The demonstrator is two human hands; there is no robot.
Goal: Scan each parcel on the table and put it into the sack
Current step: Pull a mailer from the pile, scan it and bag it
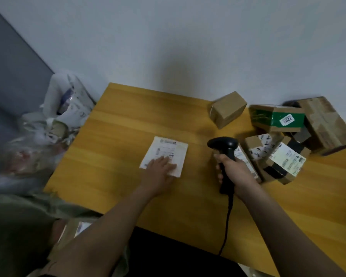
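Observation:
A flat white parcel [166,151] with a printed label lies face up in the middle of the wooden table [118,136]. My left hand [159,170] rests flat on its near edge, fingers spread. My right hand [231,170] grips a black barcode scanner [224,145] by the handle, its head pointing left toward the white parcel. The scanner's cable [227,222] runs down over the table's front edge. An olive-green sack [18,226] hangs open at the lower left, with a parcel [76,229] visible inside.
Several cardboard parcels are piled at the right: a plain brown box [229,108], a green-taped box [278,117], a large box [326,124] and labelled boxes [284,160]. White plastic bags and packets [66,108] are heaped left of the table. A wall stands behind.

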